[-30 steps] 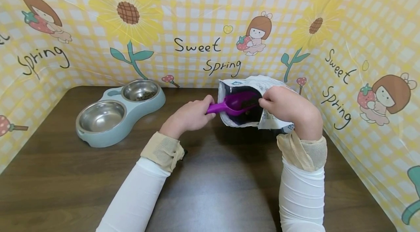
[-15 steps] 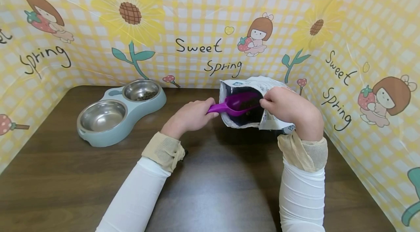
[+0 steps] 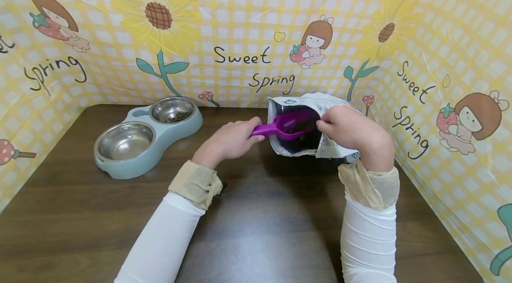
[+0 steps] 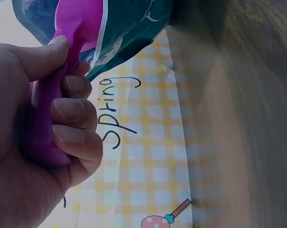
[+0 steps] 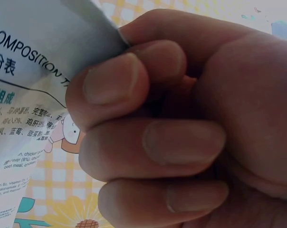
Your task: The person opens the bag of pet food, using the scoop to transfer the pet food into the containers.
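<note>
Scooping step: my left hand [image 3: 232,141] grips the purple plastic scoop [image 3: 286,126] inside the white foil food bag [image 3: 298,105], whose rim my right hand [image 3: 348,129] pinches. Next, I judge: lift level toward the 2-bowl steel feeder [image 3: 146,138], left of bag.

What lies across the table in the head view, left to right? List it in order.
Double pet bowl stand → left hand gripping the purple scoop → right hand pinching the food bag open.
</note>
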`<state>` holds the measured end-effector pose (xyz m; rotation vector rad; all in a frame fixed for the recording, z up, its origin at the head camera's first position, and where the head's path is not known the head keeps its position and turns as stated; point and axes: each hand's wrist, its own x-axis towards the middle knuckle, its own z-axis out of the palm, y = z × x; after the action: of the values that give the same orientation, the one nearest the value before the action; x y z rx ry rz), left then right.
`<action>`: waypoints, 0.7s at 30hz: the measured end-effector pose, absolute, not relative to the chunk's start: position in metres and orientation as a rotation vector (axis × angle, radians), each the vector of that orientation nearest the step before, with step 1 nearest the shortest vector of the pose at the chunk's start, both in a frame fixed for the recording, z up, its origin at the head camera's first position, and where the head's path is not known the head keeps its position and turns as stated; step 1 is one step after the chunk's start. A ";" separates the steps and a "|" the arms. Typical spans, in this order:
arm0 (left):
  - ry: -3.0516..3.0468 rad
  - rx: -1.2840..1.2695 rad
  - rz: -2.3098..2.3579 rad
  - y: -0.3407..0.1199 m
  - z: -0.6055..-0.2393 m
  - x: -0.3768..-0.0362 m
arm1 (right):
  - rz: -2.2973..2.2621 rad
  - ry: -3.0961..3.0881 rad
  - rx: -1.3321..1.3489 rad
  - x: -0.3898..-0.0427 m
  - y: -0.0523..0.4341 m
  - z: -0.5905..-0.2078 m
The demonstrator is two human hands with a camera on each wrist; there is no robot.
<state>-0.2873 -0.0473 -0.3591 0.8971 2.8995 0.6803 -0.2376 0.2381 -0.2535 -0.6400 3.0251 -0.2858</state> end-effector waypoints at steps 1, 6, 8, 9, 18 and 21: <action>2.897 0.901 0.677 -0.048 -0.360 -0.287 | -0.283 3.026 -0.639 -0.238 0.238 -0.254; 2.899 0.926 0.652 -0.056 -0.362 -0.288 | -0.279 3.025 -0.635 -0.238 0.238 -0.254; 2.905 0.928 0.650 -0.058 -0.362 -0.288 | -0.285 3.022 -0.633 -0.238 0.238 -0.253; 2.907 0.927 0.650 -0.059 -0.362 -0.289 | -0.284 3.023 -0.634 -0.238 0.238 -0.253; 2.884 0.931 0.647 -0.060 -0.359 -0.288 | -0.282 3.023 -0.640 -0.238 0.237 -0.253; 2.874 0.933 0.654 -0.061 -0.359 -0.287 | -0.277 3.026 -0.641 -0.238 0.237 -0.253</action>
<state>-0.2869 -0.0608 -0.3593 0.9329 2.8740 0.6539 -0.2376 0.2372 -0.2533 -0.6413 3.0263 -0.2766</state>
